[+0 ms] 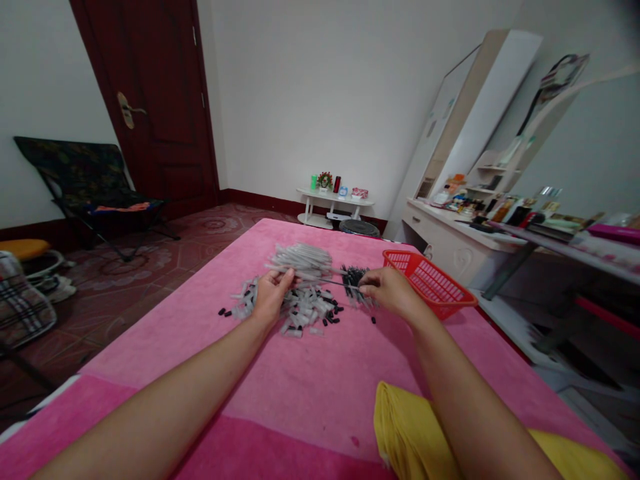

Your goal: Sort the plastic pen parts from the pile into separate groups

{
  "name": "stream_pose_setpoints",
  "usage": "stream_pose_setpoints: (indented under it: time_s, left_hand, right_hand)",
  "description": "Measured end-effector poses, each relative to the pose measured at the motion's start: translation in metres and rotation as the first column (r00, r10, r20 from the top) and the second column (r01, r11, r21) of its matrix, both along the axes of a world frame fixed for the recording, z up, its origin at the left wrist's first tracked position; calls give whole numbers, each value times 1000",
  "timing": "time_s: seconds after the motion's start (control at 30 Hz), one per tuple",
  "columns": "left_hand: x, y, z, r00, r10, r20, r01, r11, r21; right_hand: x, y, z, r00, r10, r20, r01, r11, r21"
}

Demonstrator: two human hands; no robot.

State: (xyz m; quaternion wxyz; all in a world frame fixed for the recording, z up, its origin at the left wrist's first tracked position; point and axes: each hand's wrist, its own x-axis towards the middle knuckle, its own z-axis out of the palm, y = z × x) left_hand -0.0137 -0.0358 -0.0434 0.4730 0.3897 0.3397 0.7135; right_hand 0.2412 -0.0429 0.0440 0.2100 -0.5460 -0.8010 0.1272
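Observation:
My left hand [271, 294] is closed, thumb and fingers pinching the end of a slim translucent tube beside the tube pile. Opposite it, my right hand [389, 289] pinches a thin dark stick [345, 285], which points left toward the tube. Whether stick and tube meet is too fine to tell. Long translucent tubes [303, 257] lie heaped just beyond my left hand. Short clear caps [307, 308] and small black plugs [331, 317] are scattered around and below that hand. Dark thin sticks [351, 275] lie in a bunch next to my right fingers.
A red plastic basket [440, 283] stands right of my right hand. The table wears a pink cloth [280, 393]; yellow fabric [413, 427] lies at its near right. Beyond are a folding chair [95, 173], a low white stand [335, 198] and a cluttered dressing table [450, 227].

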Motion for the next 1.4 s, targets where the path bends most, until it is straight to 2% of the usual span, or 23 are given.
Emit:
stream_pose_setpoints:
  time_s: [0.23,0.5,0.67,0.8,0.87,0.93,1.0,1.07,1.13,1.23,1.4]
  left_hand:
    - [0,-1,4,997,-15,70,16,1000,-13]
    - [0,-3,5,997,-48,56,48,999,8]
    - [4,-11,11,992,-120,-36,120,993,15]
    - [7,-17,14,976,-188,-114,190,982,1]
    - [7,-17,13,972,-218,-92,219,976,0]
    - [6,-14,11,976,-214,-35,214,977,2]
    - [4,-11,9,981,-190,50,190,982,-3]
    - [2,-7,7,975,-166,144,170,985,-16]
    - [0,-4,6,959,-147,244,160,987,-32]
    - [-3,-1,6,922,-135,363,163,985,-49]
    - [-4,0,7,893,-124,434,171,983,-70]
  right_hand:
    - [-1,7,-10,998,26,-50,-26,1000,1]
    - [-11,-4,-2,999,-46,-9,47,998,49]
    - [-32,-8,-12,978,-15,-210,28,998,60]
    - [-55,-11,-30,913,73,-401,-47,996,74]
    - [-63,-13,-37,870,115,-479,-102,993,53]
    - [-65,-14,-40,861,111,-496,-102,994,45]
    - [-63,-14,-42,909,70,-412,-45,997,68]
    - [-58,-13,-44,969,20,-245,5,995,103]
    - [-55,-13,-46,997,-18,-69,26,992,121]
    - [-56,-15,-51,994,-43,105,31,993,111]
    - [-63,-19,-55,970,-73,232,56,995,79]
